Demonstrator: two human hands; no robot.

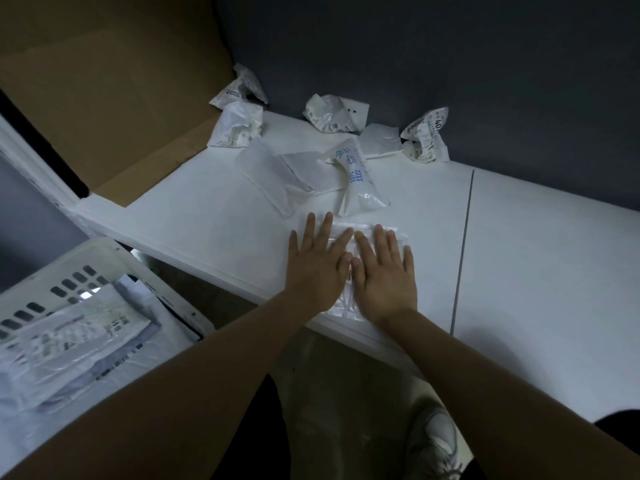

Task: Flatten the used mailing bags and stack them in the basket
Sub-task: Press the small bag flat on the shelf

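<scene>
The mailing bag (346, 303) lies at the near edge of the table (207, 216). The left grip (320, 268) and right grip (384, 275) press on it side by side, released, fingers straight. Crumpled bags (332, 114) lie beyond. The basket (104, 251), lower left, holds flattened bags (69, 334).

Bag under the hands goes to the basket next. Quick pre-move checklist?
1. Palms down: left hand and right hand press on the translucent white plastic mailing bag: ok.
2. That bag fully flattened: cannot tell; the hands cover most of it, and wrinkles show between the wrists.
3. Support: the bag lies on the white table, its near end at the front edge: ok.
4. Drop spot: white slotted plastic basket open, at the person's left: ok.
5. Stack: flattened bags in the basket lie flat: ok.
6. Backlog: crumpled white bags at the table's back flattened: not ok.
</scene>
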